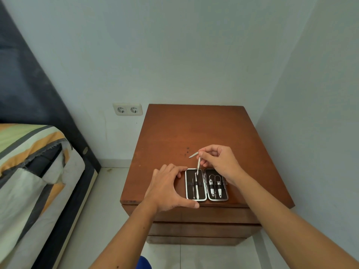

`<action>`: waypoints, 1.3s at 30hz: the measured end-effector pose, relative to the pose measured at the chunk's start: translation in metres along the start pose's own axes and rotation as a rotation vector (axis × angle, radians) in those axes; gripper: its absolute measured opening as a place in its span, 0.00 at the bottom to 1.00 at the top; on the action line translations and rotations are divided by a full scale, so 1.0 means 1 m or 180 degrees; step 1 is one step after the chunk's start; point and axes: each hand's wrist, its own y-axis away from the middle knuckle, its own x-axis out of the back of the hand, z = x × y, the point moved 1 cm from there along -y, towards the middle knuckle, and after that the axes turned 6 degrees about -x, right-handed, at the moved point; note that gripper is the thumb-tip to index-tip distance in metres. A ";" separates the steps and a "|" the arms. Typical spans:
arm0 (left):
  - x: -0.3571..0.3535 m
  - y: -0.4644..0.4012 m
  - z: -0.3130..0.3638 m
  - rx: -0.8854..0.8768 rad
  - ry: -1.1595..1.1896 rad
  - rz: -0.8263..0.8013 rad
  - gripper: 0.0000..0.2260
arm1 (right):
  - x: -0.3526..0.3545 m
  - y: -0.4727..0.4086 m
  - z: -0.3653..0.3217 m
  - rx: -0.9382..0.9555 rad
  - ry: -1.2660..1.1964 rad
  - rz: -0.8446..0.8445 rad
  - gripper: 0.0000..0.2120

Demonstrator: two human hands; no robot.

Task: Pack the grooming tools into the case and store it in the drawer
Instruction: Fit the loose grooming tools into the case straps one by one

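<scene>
A black grooming case (206, 185) with a silver rim lies open flat near the front edge of the wooden nightstand (194, 133). Its left half holds two thin metal picks; its right half holds scissors and two clippers. My left hand (167, 188) cups the case's left side, thumb along the front edge. My right hand (217, 162) hovers over the case's top edge and pinches two slim metal tools: one (198, 166) points down into the left half, the other (193, 155) sticks out to the upper left.
The nightstand stands in a corner between two pale walls, with shut drawer fronts (204, 226) below its top. A bed (33, 171) with a striped cover is at the left. A double wall socket (127, 109) sits beside the nightstand. White tiled floor lies below.
</scene>
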 end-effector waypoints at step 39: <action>0.000 0.002 0.001 0.0016 0.0043 0.0073 0.52 | -0.021 0.028 0.019 0.1194 0.2783 -0.0485 0.26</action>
